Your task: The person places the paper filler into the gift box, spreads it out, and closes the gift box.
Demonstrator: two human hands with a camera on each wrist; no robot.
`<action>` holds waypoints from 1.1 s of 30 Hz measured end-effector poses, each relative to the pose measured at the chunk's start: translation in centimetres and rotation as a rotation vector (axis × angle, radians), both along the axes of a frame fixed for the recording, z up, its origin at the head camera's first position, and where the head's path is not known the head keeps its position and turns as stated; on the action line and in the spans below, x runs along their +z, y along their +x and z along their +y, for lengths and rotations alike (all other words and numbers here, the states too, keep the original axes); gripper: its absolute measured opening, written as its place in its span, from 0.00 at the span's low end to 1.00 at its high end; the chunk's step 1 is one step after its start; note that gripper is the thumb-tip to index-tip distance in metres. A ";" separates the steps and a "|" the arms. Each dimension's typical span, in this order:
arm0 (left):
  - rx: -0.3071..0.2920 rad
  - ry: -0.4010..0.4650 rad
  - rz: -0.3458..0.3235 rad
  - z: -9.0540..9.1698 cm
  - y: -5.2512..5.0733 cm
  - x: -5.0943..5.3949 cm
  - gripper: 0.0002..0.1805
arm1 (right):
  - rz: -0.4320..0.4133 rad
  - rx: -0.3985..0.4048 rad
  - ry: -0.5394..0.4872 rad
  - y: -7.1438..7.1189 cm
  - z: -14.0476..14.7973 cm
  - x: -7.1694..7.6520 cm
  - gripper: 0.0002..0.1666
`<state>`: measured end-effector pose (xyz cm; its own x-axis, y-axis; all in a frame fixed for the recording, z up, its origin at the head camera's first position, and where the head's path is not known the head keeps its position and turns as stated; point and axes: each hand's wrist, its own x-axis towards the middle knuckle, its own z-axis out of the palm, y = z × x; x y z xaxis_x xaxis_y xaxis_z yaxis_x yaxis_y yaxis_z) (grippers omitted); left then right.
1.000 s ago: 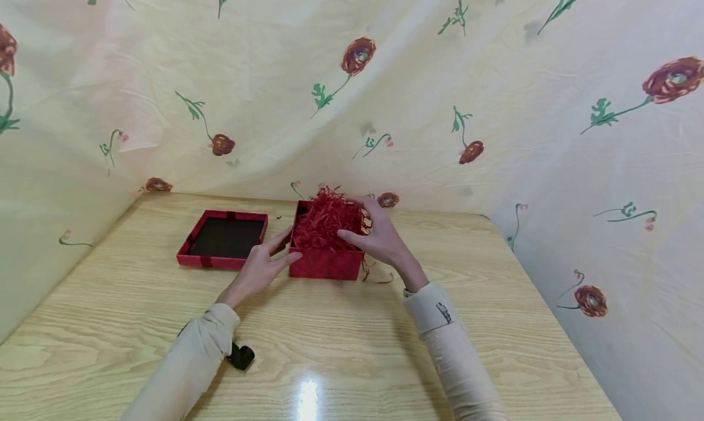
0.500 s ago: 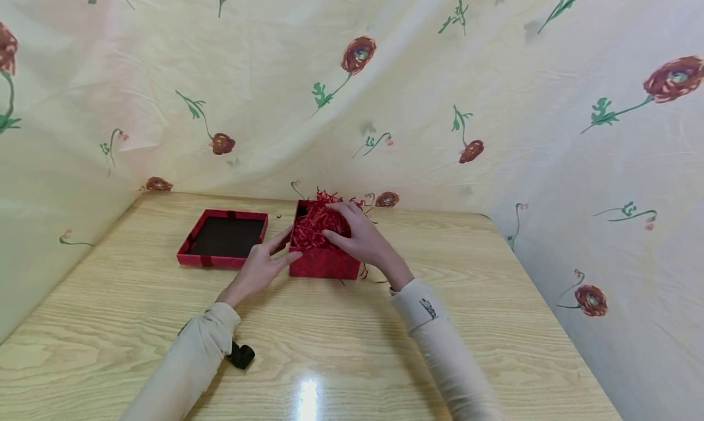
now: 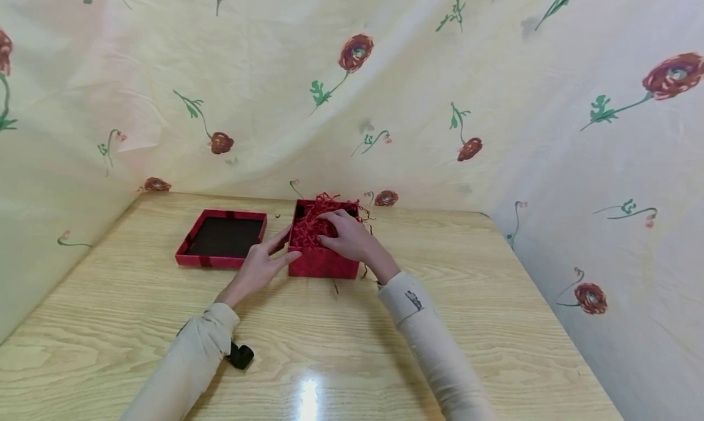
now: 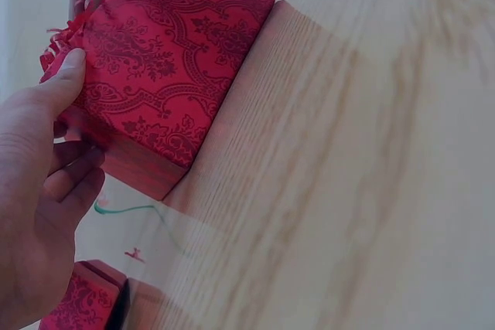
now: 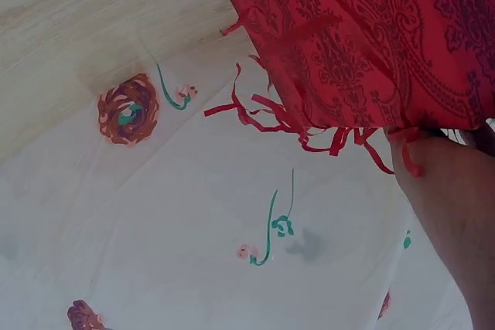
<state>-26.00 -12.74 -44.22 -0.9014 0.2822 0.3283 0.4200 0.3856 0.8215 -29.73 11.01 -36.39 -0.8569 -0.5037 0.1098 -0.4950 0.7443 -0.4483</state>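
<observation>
A pale hanging (image 3: 275, 103) printed with red poppies closes off the back and sides, and in front of me spreads a pale wood-grain worktop (image 3: 330, 323). Near its far edge sits the red box (image 3: 324, 263), upright and without its cover, and inside it lies the shredded red paper (image 3: 308, 228), some strands rising above the rim and spilling over the right wall. The lid (image 3: 192, 261) lies hollow side up, to the left of the box.

I judge the paper to be nearly weightless, springy and quick to tangle; it should crush easily and shed strands if I pluck at single ones, so a loose clump taken from above suits it best. The box looks like cloth-covered card: light, fairly stiff, apt to slide on this smooth wood, and best held by its walls, clear of the rim.

The fingers of my left hand (image 3: 263, 265) hold the near left corner, thumb against the front wall and the others bent along the left side. My right hand (image 3: 349, 236) reaches in over the right wall, thumb and forefinger apart, with paper before and beneath them; the other fingers are hidden, so I cannot tell whether they grip any shreds. One stray strand (image 3: 336, 286) lies just in front of the box.
</observation>
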 end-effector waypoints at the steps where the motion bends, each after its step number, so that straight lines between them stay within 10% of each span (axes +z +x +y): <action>1: 0.001 0.000 0.001 0.0 0.0 0.0 0.39 | -0.008 -0.003 0.013 -0.1 -0.1 0.1 0.30; 33: -0.002 0.013 -0.008 -0.1 -0.1 0.1 0.39 | -0.132 -0.002 0.232 -1.4 -1.6 1.5 0.31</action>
<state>-26.15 -12.84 -44.12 -0.9034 0.2797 0.3250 0.4143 0.3736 0.8299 -31.14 9.45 -34.87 -0.8573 -0.5004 -0.1210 -0.4419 0.8359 -0.3256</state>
